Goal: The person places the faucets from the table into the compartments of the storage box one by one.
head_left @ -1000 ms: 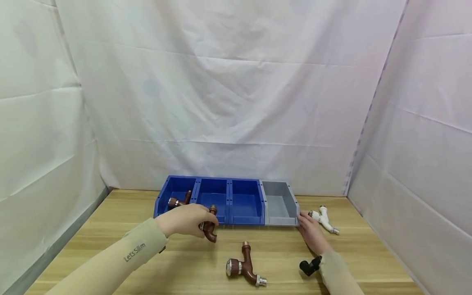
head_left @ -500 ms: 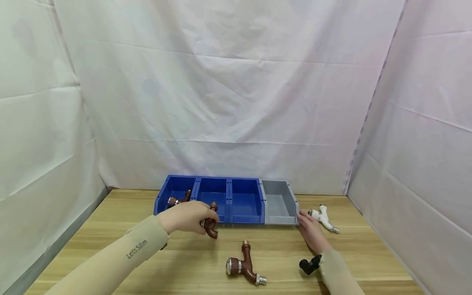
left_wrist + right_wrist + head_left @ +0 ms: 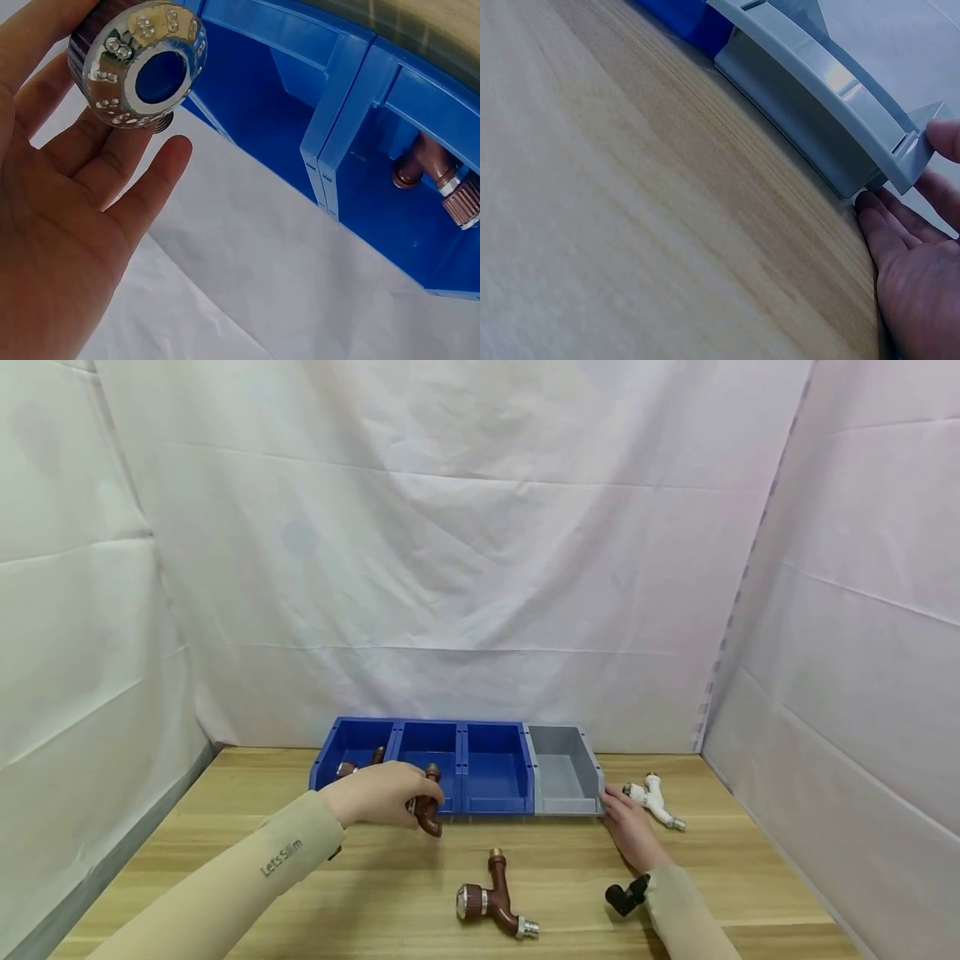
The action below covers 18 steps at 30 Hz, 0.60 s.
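My left hand (image 3: pixel 390 793) grips a brown tap (image 3: pixel 429 814) and holds it above the table at the front of the second blue bin (image 3: pixel 428 739). In the left wrist view its chrome-ended knob (image 3: pixel 142 67) lies among the fingers, with part of the threaded end behind. My right hand (image 3: pixel 630 831) holds the front right corner of the grey bin (image 3: pixel 562 807). From the right wrist, the thumb (image 3: pixel 946 139) shows at the bin's upper edge and the other fingers low at its side. Another brown tap (image 3: pixel 435 161) lies in the leftmost blue bin, partly hidden by my left hand in the head view.
A third brown tap (image 3: pixel 498 897) lies on the wooden table (image 3: pixel 360 910) in front. To the right are a white tap (image 3: pixel 654 800) and a black elbow-shaped piece (image 3: pixel 626 895) by my right wrist. A third blue bin (image 3: pixel 495 772) adjoins the grey one. White cloth (image 3: pixel 450 568) hangs behind.
My left hand has lifted the brown tap slightly at the second bin's front. My right hand stays at the grey bin's corner. The head view has shifted a little.
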Motion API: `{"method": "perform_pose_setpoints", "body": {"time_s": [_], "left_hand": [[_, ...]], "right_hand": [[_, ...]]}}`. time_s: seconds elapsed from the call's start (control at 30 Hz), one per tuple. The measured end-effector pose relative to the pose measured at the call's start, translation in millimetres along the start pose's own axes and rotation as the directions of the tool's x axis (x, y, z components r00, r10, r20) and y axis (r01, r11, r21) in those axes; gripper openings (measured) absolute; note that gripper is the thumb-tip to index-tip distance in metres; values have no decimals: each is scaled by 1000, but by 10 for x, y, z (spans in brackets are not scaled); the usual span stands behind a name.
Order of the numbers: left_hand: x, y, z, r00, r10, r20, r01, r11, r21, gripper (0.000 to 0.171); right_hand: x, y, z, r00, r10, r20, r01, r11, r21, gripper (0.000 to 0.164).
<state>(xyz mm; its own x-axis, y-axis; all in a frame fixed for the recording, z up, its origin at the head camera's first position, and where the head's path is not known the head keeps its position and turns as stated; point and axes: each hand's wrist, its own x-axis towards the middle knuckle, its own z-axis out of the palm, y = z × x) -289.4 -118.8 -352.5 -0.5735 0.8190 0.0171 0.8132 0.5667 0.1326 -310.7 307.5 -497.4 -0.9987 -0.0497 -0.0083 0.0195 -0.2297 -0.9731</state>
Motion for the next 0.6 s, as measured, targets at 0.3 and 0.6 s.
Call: {"method": "perform_pose_setpoints", "body": {"time_s": [0.3, 0.6], "left_hand": [[23, -72, 13, 1000, -31, 6, 30, 999, 9, 36], [20, -108, 33, 999, -44, 20, 44, 999, 1, 37]], "right_hand": [[14, -6, 40, 1000, 14, -4, -14, 1000, -4, 60], [29, 32, 66, 1000, 17, -11, -17, 1000, -10, 60]]}}
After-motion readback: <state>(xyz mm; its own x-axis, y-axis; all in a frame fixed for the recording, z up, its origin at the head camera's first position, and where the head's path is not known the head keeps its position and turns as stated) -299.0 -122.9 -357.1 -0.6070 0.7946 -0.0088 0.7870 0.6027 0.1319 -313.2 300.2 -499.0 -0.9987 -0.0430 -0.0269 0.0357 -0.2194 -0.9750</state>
